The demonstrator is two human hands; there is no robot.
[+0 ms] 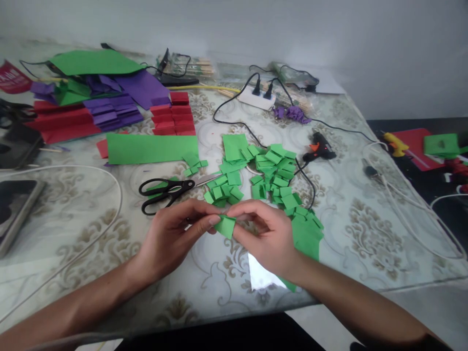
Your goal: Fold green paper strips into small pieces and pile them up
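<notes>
A small green paper piece (225,226) is pinched between my two hands above the table's front half. My left hand (179,231) grips its left edge with thumb and fingers. On the other side, my right hand (268,234) holds it, fingers curled at its top and right edges. Just beyond my hands lie many folded green paper pieces (270,165) in a loose heap. Black-handled scissors (166,190) rest left of the heap, blades pointing right. A larger green sheet (307,239) lies partly under my right wrist.
A long green strip (151,148) and pleated red paper (173,117) lie behind the scissors. At the back stands a white power strip (257,99) with black cords. A black glue gun (319,147) lies right of the heap. A phone (16,209) is at the left edge.
</notes>
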